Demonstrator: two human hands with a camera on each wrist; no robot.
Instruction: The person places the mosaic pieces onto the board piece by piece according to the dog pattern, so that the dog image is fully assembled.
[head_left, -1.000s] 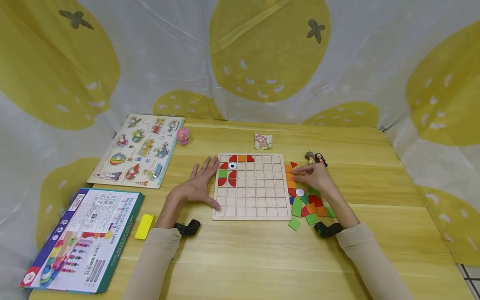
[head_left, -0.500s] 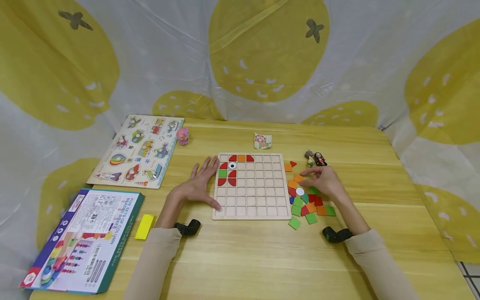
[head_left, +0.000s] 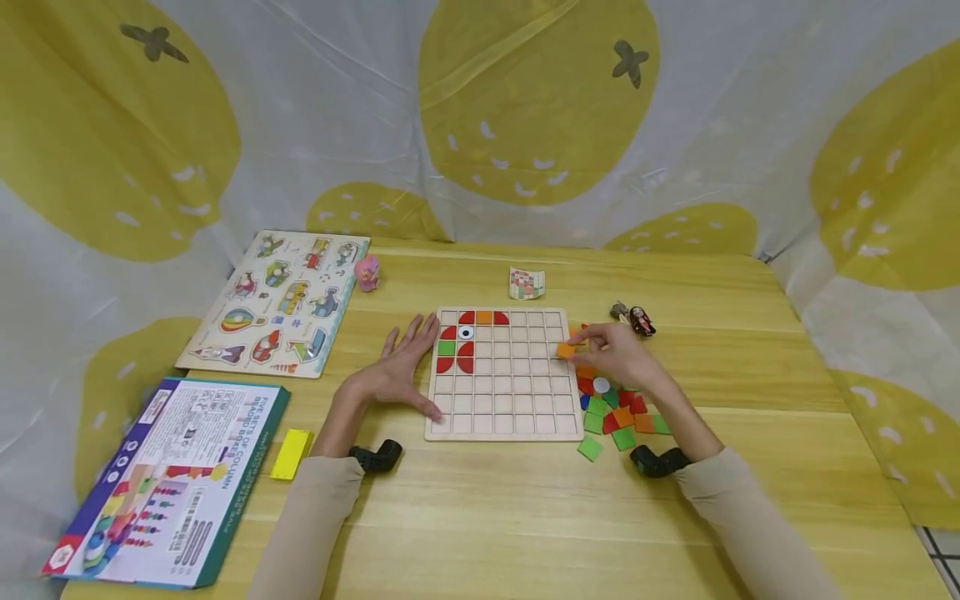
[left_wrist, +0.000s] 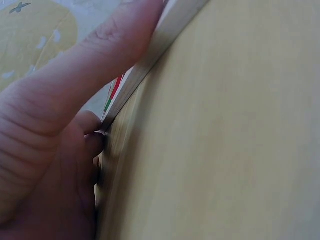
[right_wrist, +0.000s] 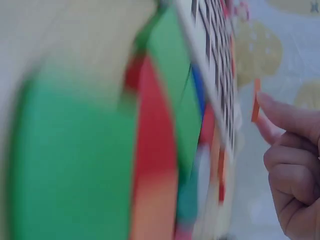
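Orange tile (head_left: 566, 351): newly over right edge of grid board (head_left: 517, 385), pinched in fingers of right hand (head_left: 617, 353), apparently unplaced. Left hand (head_left: 390, 372): fingers spread.

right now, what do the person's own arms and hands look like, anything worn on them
The left sleeve and right sleeve are plain beige. A black, elbow-shaped device shows beside the left cuff, and a similar black device beside the right. The left hand and right hand wear no gloves.
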